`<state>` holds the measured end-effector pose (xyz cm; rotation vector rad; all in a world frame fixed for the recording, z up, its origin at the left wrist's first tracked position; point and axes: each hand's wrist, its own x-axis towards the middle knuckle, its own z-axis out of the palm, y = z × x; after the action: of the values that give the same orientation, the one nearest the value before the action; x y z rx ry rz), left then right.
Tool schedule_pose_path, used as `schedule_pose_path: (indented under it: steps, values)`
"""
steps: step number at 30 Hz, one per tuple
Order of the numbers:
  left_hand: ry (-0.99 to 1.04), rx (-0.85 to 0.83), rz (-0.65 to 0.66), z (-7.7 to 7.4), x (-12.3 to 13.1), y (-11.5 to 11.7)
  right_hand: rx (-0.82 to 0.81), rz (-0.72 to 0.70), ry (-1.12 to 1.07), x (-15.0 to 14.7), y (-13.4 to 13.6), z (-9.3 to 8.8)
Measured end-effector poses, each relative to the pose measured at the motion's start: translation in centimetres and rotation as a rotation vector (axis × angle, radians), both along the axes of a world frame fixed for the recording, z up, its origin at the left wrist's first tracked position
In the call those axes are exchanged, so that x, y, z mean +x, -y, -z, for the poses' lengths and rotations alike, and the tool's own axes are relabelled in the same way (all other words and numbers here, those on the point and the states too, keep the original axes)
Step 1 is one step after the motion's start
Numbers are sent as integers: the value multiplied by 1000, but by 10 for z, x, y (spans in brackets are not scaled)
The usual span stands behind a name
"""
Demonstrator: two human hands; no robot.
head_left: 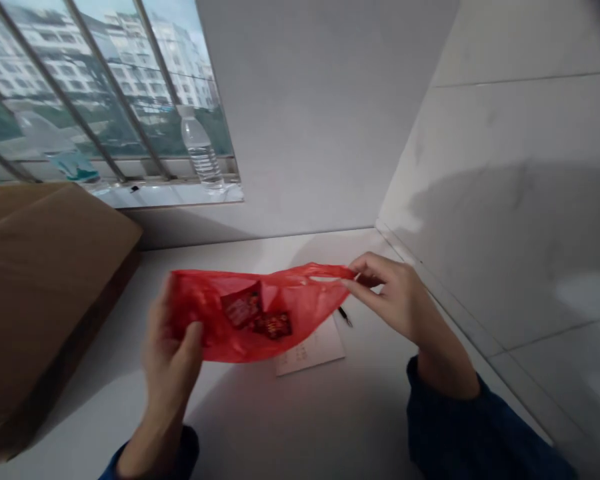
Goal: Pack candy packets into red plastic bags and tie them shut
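A thin red plastic bag (pixel 305 310) is stretched sideways between my two hands above the white tabletop. My left hand (pixel 173 353) grips its left end, thumb in front and fingers behind. At the other end, my right hand (pixel 393 290) pinches the bag's handle between thumb and fingers. Through the see-through plastic show small dark red packets (pixel 243 307), their print too blurred to read. Beneath the bag lies a sheet of paper (pixel 325 353) with writing, partly covered. A dark pen (pixel 346 317) pokes out just below the bag's right end.
A large brown cardboard box (pixel 55 280) stands on the table (pixel 300 427) at the left. Two clear plastic bottles are by the barred window, one bottle (pixel 203 150) upright on the sill. A grey wall rises behind, and a tiled wall (pixel 520 200) borders the right side.
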<state>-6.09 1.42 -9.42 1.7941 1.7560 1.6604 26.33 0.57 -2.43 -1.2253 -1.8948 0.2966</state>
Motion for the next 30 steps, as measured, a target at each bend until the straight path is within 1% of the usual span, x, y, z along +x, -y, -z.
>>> schedule_pose_path:
  steps: [2,4,6,7,9,11,14,16,17,19,22,26,30]
  values:
    - [60,15,-127,-8,-8,1,-33,-31,-5,-5,-3,-1]
    - [49,6,-218,-12,-16,2,-78,-25,30,-7,-5,-1]
    - [-26,-6,-263,-10,-24,2,-121,19,85,-4,-6,1]
    - [-80,-18,-270,-6,-29,2,-144,47,121,-1,-8,4]
    - [-195,-44,-236,7,-37,0,-199,97,210,5,-11,14]
    - [-302,-97,-151,25,-41,-2,-293,140,333,11,-17,31]
    - [-390,-246,9,54,-40,-2,-456,268,534,15,-25,69]
    - [-411,-336,90,69,-37,-3,-501,334,569,13,-27,96]
    - [-410,-358,112,75,-35,-3,-521,354,575,10,-28,108]
    - [-393,-380,125,80,-34,-5,-552,371,574,4,-28,128]
    - [-362,-380,115,81,-36,-7,-570,365,556,-3,-29,144]
    - [-330,-365,136,80,-39,-8,-560,330,492,-1,-31,149]
    - [-330,-358,138,83,-40,-7,-513,351,377,3,-27,149]
